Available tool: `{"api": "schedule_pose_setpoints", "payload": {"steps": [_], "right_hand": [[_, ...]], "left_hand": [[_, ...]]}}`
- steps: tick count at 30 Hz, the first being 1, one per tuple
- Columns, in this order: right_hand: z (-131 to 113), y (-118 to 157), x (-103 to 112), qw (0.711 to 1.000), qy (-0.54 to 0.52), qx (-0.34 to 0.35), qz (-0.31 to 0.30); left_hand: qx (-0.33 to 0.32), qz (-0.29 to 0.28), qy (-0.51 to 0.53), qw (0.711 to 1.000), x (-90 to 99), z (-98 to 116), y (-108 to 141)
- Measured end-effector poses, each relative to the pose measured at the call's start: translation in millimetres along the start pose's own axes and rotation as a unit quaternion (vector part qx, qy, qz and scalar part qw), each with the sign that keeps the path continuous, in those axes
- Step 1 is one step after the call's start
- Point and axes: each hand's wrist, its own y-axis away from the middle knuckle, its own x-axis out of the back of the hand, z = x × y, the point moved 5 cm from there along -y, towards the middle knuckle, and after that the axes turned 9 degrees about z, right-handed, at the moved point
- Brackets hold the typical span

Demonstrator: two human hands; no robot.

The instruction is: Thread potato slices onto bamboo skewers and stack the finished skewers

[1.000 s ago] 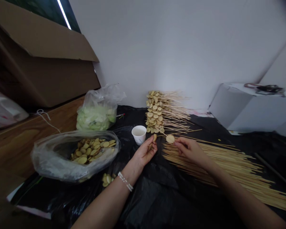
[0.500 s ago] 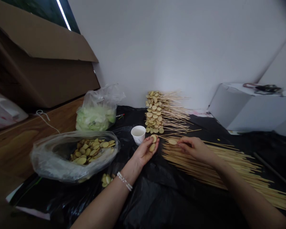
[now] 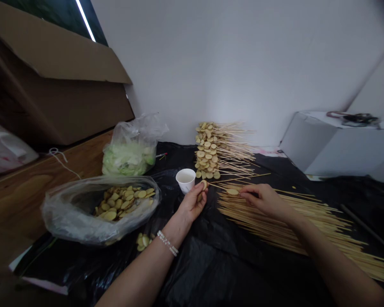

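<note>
My left hand (image 3: 193, 202) is curled around a pale yellow potato slice (image 3: 204, 184), which shows at its fingertips. My right hand (image 3: 259, 198) pinches a thin bamboo skewer (image 3: 224, 185) near a slice threaded on it (image 3: 232, 192). The skewer's tip points toward my left fingertips. Under my right hand lies a wide spread of loose bamboo skewers (image 3: 291, 224). Beyond both hands stands a stack of skewers threaded with slices (image 3: 208, 151). Left of my left hand, a clear plastic bag (image 3: 67, 217) holds many more slices (image 3: 121, 202).
A small white paper cup (image 3: 185, 180) with pale liquid stands near my left hand. Black plastic sheeting (image 3: 211, 268) covers the work surface, with a few slices (image 3: 143, 241) on it. A bag of pale green vegetable (image 3: 129, 157), a cardboard box (image 3: 57, 81) and a white box (image 3: 333, 147) stand around it.
My left hand has drawn back and curled, so fewer slices show in it. The slice on the skewer has shifted slightly right and down with my right hand.
</note>
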Motion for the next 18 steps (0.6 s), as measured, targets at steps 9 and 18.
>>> {"api": "schedule_pose_setpoints", "payload": {"steps": [9, 18], "right_hand": [[3.0, 0.4, 2.3, 1.0, -0.017, -0.006, 0.007], [0.3, 0.6, 2.3, 1.0, -0.008, 0.004, -0.003]], "left_hand": [[-0.007, 0.003, 0.0, 1.0, 1.8, -1.8, -4.1], [-0.018, 0.004, -0.006, 1.0, 1.6, -2.1, -2.6]]}}
